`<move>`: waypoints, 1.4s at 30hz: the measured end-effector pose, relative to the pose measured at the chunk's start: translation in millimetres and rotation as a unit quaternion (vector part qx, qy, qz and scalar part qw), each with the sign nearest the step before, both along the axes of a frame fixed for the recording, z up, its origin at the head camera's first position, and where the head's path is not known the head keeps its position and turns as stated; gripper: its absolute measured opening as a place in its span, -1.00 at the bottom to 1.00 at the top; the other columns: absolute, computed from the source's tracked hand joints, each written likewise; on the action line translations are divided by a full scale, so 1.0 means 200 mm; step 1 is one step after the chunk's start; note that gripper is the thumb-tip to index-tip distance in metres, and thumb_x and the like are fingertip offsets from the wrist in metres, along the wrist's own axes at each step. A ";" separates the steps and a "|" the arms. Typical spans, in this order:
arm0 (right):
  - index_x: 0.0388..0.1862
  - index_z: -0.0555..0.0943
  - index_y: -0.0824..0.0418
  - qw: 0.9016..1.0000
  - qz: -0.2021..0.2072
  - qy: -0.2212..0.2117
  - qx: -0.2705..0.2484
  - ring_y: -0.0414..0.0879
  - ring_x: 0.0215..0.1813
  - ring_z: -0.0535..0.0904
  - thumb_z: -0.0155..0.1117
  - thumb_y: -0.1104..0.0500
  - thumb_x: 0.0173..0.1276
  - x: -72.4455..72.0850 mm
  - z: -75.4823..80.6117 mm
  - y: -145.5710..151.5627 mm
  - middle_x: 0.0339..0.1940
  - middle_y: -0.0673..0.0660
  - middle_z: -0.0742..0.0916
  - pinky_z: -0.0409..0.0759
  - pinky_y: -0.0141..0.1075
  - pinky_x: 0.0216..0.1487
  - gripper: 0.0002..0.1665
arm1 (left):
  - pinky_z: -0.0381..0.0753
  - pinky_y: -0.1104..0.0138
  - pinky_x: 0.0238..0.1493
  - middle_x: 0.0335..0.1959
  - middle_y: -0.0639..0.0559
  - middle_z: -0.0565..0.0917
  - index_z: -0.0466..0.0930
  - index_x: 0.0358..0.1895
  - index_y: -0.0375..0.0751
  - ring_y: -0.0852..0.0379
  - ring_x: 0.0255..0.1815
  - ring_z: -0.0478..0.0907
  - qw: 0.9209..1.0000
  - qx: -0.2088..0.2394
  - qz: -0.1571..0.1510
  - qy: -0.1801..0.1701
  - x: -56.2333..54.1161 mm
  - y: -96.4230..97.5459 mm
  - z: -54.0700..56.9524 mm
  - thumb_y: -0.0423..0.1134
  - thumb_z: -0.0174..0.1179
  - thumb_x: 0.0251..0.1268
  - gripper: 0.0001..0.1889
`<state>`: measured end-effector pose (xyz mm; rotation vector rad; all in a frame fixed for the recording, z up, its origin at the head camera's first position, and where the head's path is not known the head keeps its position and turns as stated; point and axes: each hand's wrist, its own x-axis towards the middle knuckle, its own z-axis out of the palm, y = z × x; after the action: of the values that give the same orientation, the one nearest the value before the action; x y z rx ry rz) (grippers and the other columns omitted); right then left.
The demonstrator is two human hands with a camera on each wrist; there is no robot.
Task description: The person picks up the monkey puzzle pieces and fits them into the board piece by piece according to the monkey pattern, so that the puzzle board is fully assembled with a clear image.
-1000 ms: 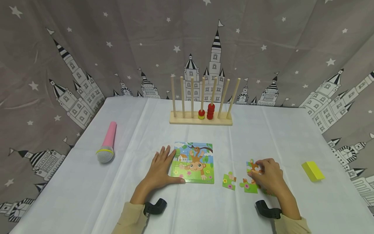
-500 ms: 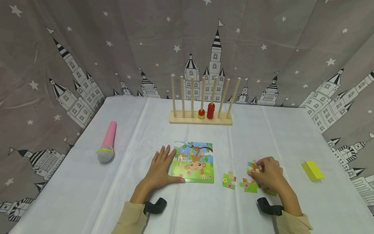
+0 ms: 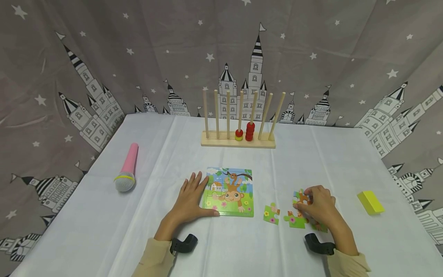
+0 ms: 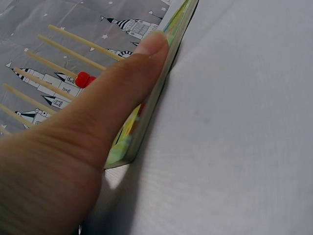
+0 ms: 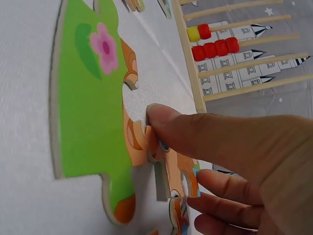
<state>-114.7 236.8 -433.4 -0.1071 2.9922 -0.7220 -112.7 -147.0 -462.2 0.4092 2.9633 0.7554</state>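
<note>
My left hand (image 3: 188,202) rests with spread fingers at the left side of a square monkey jigsaw puzzle (image 3: 230,192). Its thumb (image 4: 146,58) lies along the near edge. On the right, my right hand (image 3: 320,207) pinches a puzzle piece (image 5: 172,169) between thumb and fingers, low over the cloth; part of the piece is hidden behind them. Beside that hand lies a green piece with a pink flower (image 5: 88,103). Another loose piece (image 3: 271,214) is between it and the puzzle. One more piece (image 3: 320,227) shows partly under the right hand.
A wooden peg stand (image 3: 238,142) with red and yellow beads stands at the back. To the left lies a pink toy microphone (image 3: 129,167). At far right is a yellow block (image 3: 371,202). White cloth (image 3: 166,154) covers the table.
My right hand has shifted slightly to the right, and a piece at its fingertips has moved slightly with it. The left hand and the puzzle have stayed in place.
</note>
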 end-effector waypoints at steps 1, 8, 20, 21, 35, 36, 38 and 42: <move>-0.18 0.49 0.36 1.000 0.000 0.002 0.003 0.18 -0.11 0.35 0.41 -0.03 -0.01 0.00 0.00 0.00 -0.23 0.28 0.53 0.21 0.01 -0.21 -0.43 | -0.23 -0.05 0.43 0.46 -0.17 -0.06 0.04 0.40 -0.17 -0.16 0.49 -0.23 1.000 0.000 0.000 -0.001 0.00 0.00 0.00 0.35 0.34 -0.39 0.20; -0.17 0.50 0.36 1.000 -0.003 0.007 0.003 -0.01 -0.33 0.38 0.44 0.00 -0.05 0.00 0.01 -0.02 -0.47 0.10 0.54 0.21 -0.06 -0.25 -0.42 | -0.23 -0.07 0.43 0.46 -0.19 -0.06 0.03 0.40 -0.17 -0.16 0.49 -0.23 1.000 0.003 0.000 -0.002 0.00 0.00 0.00 0.35 0.34 -0.40 0.20; -0.06 0.40 0.38 0.997 -0.007 0.003 -0.077 -0.04 -0.28 0.47 0.42 0.16 -0.01 0.02 -0.01 -0.03 -0.25 0.23 0.51 0.38 -0.40 -0.41 -0.41 | -0.23 -0.05 0.43 0.46 -0.17 -0.06 0.03 0.41 -0.17 -0.15 0.49 -0.23 1.000 0.006 -0.001 0.004 0.00 0.00 -0.01 0.36 0.33 -0.39 0.20; -0.06 0.40 0.37 0.997 -0.005 0.009 -0.081 -0.03 -0.25 0.49 0.42 0.17 -0.01 0.02 -0.01 -0.03 -0.23 0.24 0.52 0.40 -0.41 -0.40 -0.42 | -0.23 -0.05 0.44 0.46 -0.17 -0.06 0.02 0.41 -0.17 -0.15 0.49 -0.23 1.000 0.005 -0.001 0.004 0.00 0.00 -0.01 0.36 0.33 -0.39 0.20; -0.11 0.58 0.20 0.994 0.014 0.067 -0.080 -0.11 -0.26 0.47 0.37 0.28 0.02 0.04 -0.04 -0.03 -0.09 0.20 0.64 0.44 -0.42 -0.33 -0.62 | -0.25 -0.04 0.44 0.47 -0.16 -0.07 0.02 0.41 -0.16 -0.14 0.49 -0.24 1.000 0.004 -0.002 0.001 0.00 0.00 0.00 0.36 0.33 -0.38 0.20; -0.10 0.58 0.20 0.995 0.011 0.060 -0.080 -0.10 -0.26 0.47 0.37 0.28 0.03 0.05 -0.04 -0.03 -0.07 0.20 0.64 0.44 -0.40 -0.32 -0.62 | -0.25 -0.04 0.44 0.47 -0.15 -0.07 0.01 0.41 -0.16 -0.14 0.49 -0.25 1.000 0.004 -0.001 0.000 0.00 0.00 -0.01 0.36 0.33 -0.38 0.20; -0.08 0.58 0.19 0.995 0.006 0.050 -0.082 -0.06 -0.21 0.50 0.36 0.26 0.04 0.05 -0.03 -0.03 -0.03 0.22 0.63 0.48 -0.32 -0.25 -0.61 | -0.25 -0.04 0.44 0.47 -0.15 -0.08 0.01 0.41 -0.16 -0.13 0.49 -0.25 1.000 0.004 -0.001 -0.002 0.00 0.00 0.00 0.36 0.33 -0.38 0.20; -0.04 0.57 0.20 0.996 -0.002 0.038 -0.085 0.04 -0.08 0.53 0.36 0.24 0.06 0.06 -0.02 -0.04 0.02 0.27 0.61 0.51 -0.15 -0.14 -0.58 | -0.26 -0.03 0.44 0.47 -0.14 -0.08 0.01 0.41 -0.15 -0.13 0.49 -0.26 1.000 0.006 0.000 -0.004 0.00 0.00 0.00 0.37 0.33 -0.39 0.21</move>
<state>-102.3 228.5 -438.2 -0.1404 2.9972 -0.9954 -112.1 -147.7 -462.6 0.4059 2.9523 0.7727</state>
